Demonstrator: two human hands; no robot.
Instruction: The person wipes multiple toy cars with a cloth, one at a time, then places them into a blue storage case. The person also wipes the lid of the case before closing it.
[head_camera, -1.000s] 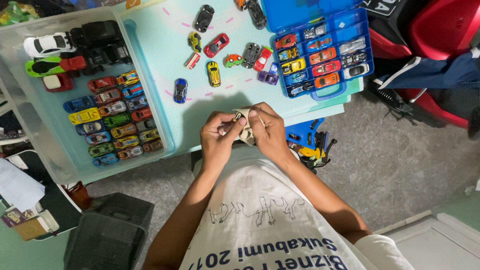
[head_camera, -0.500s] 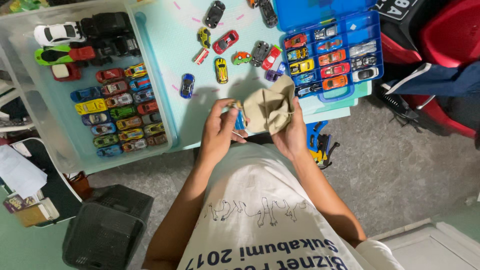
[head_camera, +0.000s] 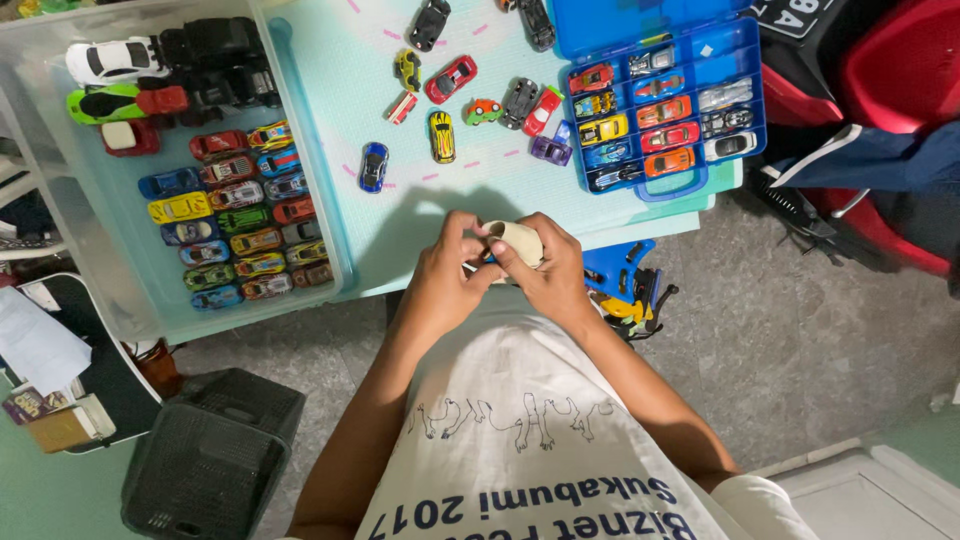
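My left hand and my right hand meet in front of my chest, over the near edge of the pale green play mat. A beige cloth is bunched under my right fingers. Between the two hands sits a small toy car, mostly hidden; only a sliver of it shows. My left fingers pinch it while the cloth presses against it.
Loose toy cars lie scattered on the mat. A blue compartment case with several cars stands at the right. A clear bin on the left holds rows of cars. A black basket sits on the floor.
The cloth, spread open and lifted half a second ago, is bunched down again onto the car. Both hands have drawn back together and lower.
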